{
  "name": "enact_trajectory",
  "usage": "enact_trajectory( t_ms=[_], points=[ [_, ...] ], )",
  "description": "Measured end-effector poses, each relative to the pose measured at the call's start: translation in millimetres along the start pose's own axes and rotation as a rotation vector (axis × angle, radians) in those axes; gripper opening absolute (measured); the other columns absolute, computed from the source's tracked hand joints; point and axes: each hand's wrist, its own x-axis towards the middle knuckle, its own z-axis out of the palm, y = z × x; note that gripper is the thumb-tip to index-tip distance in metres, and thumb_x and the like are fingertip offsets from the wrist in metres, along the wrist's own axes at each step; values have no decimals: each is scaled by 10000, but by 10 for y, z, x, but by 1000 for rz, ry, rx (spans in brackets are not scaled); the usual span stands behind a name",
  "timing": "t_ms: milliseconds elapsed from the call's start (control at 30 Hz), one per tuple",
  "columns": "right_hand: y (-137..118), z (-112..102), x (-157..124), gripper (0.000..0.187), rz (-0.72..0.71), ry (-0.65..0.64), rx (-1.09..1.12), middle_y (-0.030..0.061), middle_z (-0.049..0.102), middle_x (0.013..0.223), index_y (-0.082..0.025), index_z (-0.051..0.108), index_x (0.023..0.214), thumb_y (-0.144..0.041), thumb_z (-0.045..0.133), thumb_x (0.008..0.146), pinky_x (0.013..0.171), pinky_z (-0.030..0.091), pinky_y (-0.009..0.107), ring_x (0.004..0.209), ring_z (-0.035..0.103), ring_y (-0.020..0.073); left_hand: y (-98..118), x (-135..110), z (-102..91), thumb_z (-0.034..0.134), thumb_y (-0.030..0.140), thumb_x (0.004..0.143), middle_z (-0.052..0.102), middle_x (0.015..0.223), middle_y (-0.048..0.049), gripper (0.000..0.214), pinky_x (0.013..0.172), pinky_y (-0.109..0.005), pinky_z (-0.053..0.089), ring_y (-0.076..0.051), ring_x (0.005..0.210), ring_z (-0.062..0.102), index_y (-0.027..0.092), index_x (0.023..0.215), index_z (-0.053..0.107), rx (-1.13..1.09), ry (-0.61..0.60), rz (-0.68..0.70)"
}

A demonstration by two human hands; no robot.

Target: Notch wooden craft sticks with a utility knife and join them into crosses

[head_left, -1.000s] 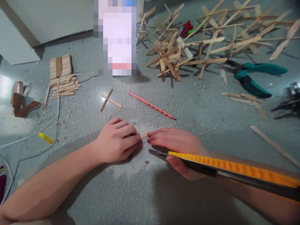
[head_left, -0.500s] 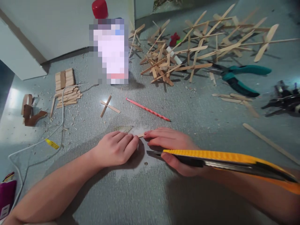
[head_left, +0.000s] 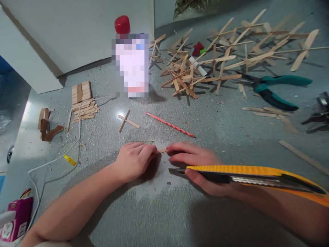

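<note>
My left hand [head_left: 136, 160] is closed, its thumb and fingers pinching one end of a small wooden craft stick [head_left: 161, 150]. Most of that stick is covered by the hand. My right hand [head_left: 196, 156] has its fingertips at the stick's other end. A yellow and black utility knife [head_left: 239, 174] lies held along the thumb of the same hand, its blade out and pointing left, apart from the stick. Just beyond the hands lie a red pencil [head_left: 171, 125] and two craft sticks crossed in an X [head_left: 127, 120].
Joined craft-stick pieces [head_left: 185, 75] spread across the back right, near teal-handled pliers [head_left: 279, 94]. A red-capped bottle [head_left: 133, 68], blurred out, stands at the back. Bundled sticks [head_left: 81, 92] lie left, by a white cable [head_left: 55, 166]. A magenta power socket box [head_left: 20, 214] sits lower left.
The view has shifted, so everything sits a little further right and lower. My left hand has turned slightly at the stick, and more of the stick's upper face shows. The knife stays in my right hand.
</note>
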Motion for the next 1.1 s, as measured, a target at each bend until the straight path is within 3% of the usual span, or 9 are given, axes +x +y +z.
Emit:
enact_trajectory(
  t_ms=[200, 467, 633, 800, 933, 1100],
  points=[
    [65, 38, -33, 517, 55, -5, 35, 198, 606, 1401, -181, 698, 1118, -557, 352, 1040, 997, 581, 490, 1249, 640, 315, -33, 1, 40, 534, 222, 1012, 714, 685, 20, 215, 552, -235, 442, -108, 557, 626, 185, 838, 654, -20, 26, -36],
    [107, 22, 1, 489, 78, 10, 77, 155, 684, 1310, -219, 717, 1146, -554, 377, 1038, 1003, 581, 511, 1239, 652, 308, -9, 19, 77, 501, 191, 1019, 692, 684, 9, 239, 580, -269, 409, -136, 599, 617, 187, 829, 646, 49, 35, -33],
    [115, 87, 33, 439, 2, 73, 30, 132, 764, 1157, -217, 716, 1134, -505, 398, 1042, 999, 584, 505, 1198, 680, 289, -34, 10, 133, 487, 270, 1048, 698, 718, -5, 220, 591, -292, 411, -167, 652, 629, 174, 915, 633, 102, 40, -20],
    [161, 184, 19, 364, -94, 164, -27, 122, 779, 1128, -209, 705, 1148, -425, 434, 1036, 986, 592, 494, 1187, 695, 283, -159, 31, 127, 482, 202, 1032, 713, 785, -38, 154, 667, -313, 447, -190, 720, 654, 164, 993, 626, 180, 79, -19],
    [156, 182, 23, 359, -115, 183, -15, 106, 790, 1074, -223, 714, 1083, -445, 437, 1032, 991, 586, 484, 1164, 708, 277, -236, 52, 91, 461, 200, 1024, 731, 847, -71, 165, 676, -312, 442, -187, 736, 660, 165, 1002, 620, 226, 144, -71],
    [95, 149, 43, 499, -36, 159, 28, 68, 781, 951, -252, 714, 897, -589, 369, 1025, 1031, 557, 459, 1098, 720, 256, -222, 84, 134, 469, 251, 1020, 725, 788, -20, 205, 728, -322, 453, -160, 699, 651, 205, 924, 644, 218, 169, -46]
  ],
)
